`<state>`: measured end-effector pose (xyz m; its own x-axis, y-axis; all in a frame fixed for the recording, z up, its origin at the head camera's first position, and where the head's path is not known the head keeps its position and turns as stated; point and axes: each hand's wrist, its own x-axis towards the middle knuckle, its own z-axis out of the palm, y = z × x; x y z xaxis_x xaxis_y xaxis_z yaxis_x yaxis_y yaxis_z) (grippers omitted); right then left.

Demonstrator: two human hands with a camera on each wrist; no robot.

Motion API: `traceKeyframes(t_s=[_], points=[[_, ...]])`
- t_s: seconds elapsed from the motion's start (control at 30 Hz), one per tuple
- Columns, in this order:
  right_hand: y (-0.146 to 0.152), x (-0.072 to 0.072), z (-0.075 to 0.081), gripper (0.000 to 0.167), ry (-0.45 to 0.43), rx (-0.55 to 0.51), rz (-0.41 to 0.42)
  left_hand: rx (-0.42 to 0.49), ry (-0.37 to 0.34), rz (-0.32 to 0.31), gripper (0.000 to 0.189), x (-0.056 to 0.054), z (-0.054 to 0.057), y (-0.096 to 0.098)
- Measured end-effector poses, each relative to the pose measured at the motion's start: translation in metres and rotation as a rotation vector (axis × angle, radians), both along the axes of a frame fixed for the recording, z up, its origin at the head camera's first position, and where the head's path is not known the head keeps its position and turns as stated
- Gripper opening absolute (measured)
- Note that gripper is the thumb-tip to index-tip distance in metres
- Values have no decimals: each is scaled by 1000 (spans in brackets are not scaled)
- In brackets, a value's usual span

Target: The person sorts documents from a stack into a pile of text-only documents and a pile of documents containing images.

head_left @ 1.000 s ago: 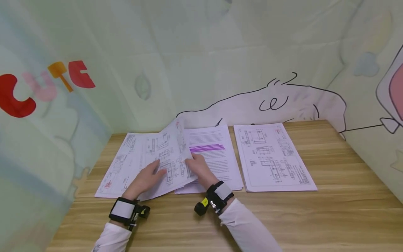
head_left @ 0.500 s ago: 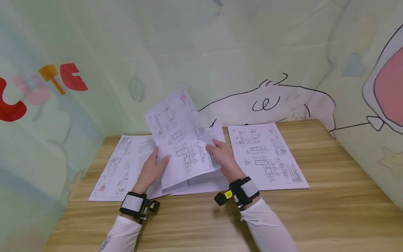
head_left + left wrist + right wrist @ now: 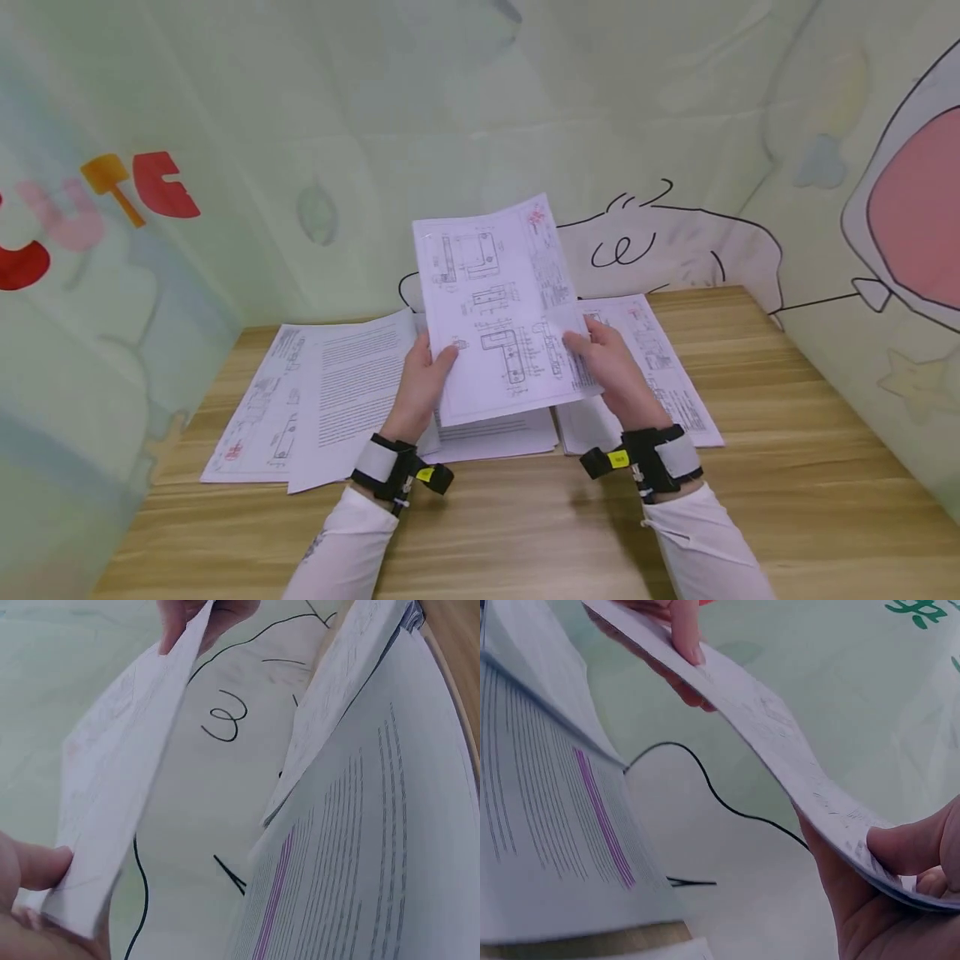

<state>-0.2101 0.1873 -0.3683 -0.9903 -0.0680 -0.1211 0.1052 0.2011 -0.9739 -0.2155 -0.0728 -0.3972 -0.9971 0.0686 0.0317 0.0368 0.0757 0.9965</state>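
Between both hands, lifted above the table, a stack of printed drawing sheets (image 3: 498, 308) tilts toward me, with line drawings of an L-shaped part and a red stamp at its top right. My left hand (image 3: 418, 387) grips its lower left edge, thumb on the front. The right hand (image 3: 617, 372) pinches the right edge, thumb on top and fingers behind. In the right wrist view the stack (image 3: 780, 750) shows its thin edge, bending between the two hands. Below it lies a page of printed text (image 3: 337, 847) with a purple-marked band, partly hidden in the head view.
On the wooden table (image 3: 517, 525), a text sheet (image 3: 356, 392) lies askew over a pile of drawings (image 3: 243, 425) at left. Another pile of drawings (image 3: 678, 392) lies at right, partly behind the right hand. A printed curtain (image 3: 360, 167) stands behind the table.
Both hands have lifted the drawing sheets off the left papers and carried them right, turning them more upright. A text sheet now shows on the left pile.
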Motion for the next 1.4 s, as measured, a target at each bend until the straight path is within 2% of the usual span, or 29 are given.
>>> traceKeyframes(t_s=[0.17,0.37,0.47,0.63,0.83,1.0,1.2,1.4], points=[[36,8,3,51,48,209,1,-80,16,-104,48,0,-1,34],[70,12,0,54,59,405,-30,-142,21,-178,52,-4,-8,72],[85,11,-3,54,57,481,-41,-169,-4,-201,51,-5,-13,89],[111,10,-10,54,16,599,-63,-280,-55,-202,43,-8,-24,116],[132,12,-20,56,-88,641,-64,-407,-65,-196,39,-9,-35,138],[135,13,-29,58,-144,655,-87,-510,-80,-185,37,-4,-36,147],[137,12,-37,59,-178,662,-121,-560,-71,-154,35,-1,-36,152],[138,13,-40,59,-202,639,-157,-600,-61,-150,20,-2,-35,150]])
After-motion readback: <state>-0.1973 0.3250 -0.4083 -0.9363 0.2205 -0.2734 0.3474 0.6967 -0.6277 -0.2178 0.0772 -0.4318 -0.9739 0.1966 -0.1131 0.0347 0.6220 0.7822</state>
